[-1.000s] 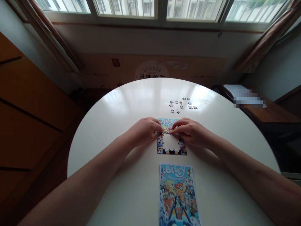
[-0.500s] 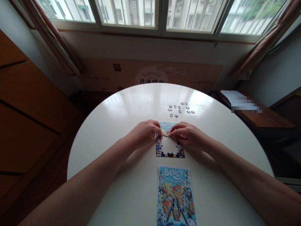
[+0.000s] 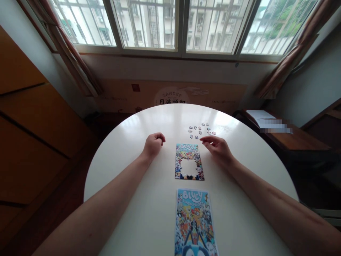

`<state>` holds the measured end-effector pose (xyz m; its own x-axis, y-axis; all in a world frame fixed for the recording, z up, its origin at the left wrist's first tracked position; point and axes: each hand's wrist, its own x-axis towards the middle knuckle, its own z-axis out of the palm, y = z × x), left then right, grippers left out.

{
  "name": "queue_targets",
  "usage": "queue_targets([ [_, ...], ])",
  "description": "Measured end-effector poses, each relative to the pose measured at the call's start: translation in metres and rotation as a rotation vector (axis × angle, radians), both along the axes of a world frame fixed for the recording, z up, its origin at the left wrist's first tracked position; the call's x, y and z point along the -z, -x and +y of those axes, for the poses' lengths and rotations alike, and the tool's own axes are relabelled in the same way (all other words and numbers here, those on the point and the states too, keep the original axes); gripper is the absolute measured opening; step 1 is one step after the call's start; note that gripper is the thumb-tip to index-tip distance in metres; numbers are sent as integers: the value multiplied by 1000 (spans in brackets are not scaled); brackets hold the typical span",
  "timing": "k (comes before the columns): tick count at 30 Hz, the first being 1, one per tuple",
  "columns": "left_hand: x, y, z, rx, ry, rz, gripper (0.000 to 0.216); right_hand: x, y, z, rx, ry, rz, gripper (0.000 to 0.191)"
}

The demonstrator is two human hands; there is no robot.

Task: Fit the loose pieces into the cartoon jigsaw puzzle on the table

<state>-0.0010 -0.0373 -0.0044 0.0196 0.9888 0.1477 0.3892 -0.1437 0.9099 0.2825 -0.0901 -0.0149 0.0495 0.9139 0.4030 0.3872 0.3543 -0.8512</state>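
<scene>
A partly built colourful jigsaw puzzle lies in the middle of the round white table, with a white gap in its centre. My left hand rests to its left, fingers curled into a loose fist with nothing seen in it. My right hand hovers at the puzzle's upper right, fingers bent and pinched, just short of several loose puzzle pieces. I cannot make out anything held. A printed reference picture lies nearer to me.
Behind the table are a window wall with curtains and a brown cardboard box. A wooden cabinet stands on the left. A low wooden bench with papers is at the right.
Both hands have lifted off the puzzle's top edge and moved apart. The left drew left into a fist; the right shifted up and right toward the loose pieces. The view tilted up.
</scene>
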Motion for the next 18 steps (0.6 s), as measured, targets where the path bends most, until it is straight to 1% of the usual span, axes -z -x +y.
queue_targets([
  [3, 0, -3, 5, -44, 120, 16, 17, 4, -4, 6, 73, 93, 113, 28],
  [6, -6, -8, 10, -69, 237, 43, 18, 6, -5, 10, 86, 134, 122, 31],
  [9, -13, -9, 17, -84, 294, 55, 16, 5, -3, 14, 94, 161, 96, 30],
  [11, -16, -10, 19, -101, 293, 59, 14, 4, -1, 17, 112, 181, 69, 28],
  [13, -16, -12, 16, -129, 260, 66, 15, 2, 0, 20, 147, 202, 43, 27],
  [15, -14, -16, 12, -156, 205, 77, 17, 2, 0, 22, 189, 220, 19, 27],
  [18, -8, -20, 7, -156, 138, 87, 18, 3, -1, 23, 228, 222, -4, 29],
])
